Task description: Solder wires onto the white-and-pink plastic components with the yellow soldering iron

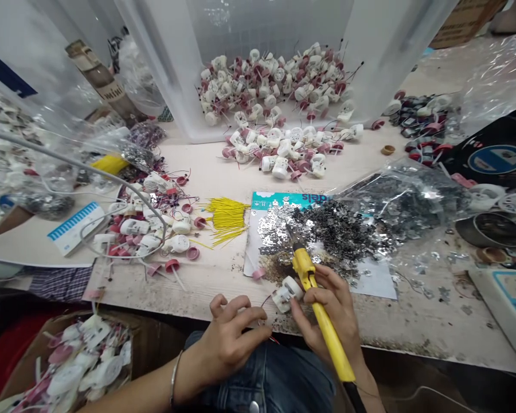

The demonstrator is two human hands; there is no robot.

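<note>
A yellow soldering iron [327,327] lies in my right hand [337,310], its dark tip pointing up-left over a pile of small metal pieces [284,223]. Thumb and fingers of that hand also touch a white plastic part [288,293] at the table's front edge. My left hand [234,338] is just left of this part, above my lap, with fingers curled and thumb close to the index finger. A thin wire shows near its fingertips; what they pinch is too small to tell. Yellow wires [229,221] lie beside the metal pieces.
Behind stands a clear plastic bin [180,109] with many white and pink parts. More parts [141,229] lie at left, near a curved grey tube [90,156]. A box of parts [148,350] is at lower left. A white device [505,310] sits at right.
</note>
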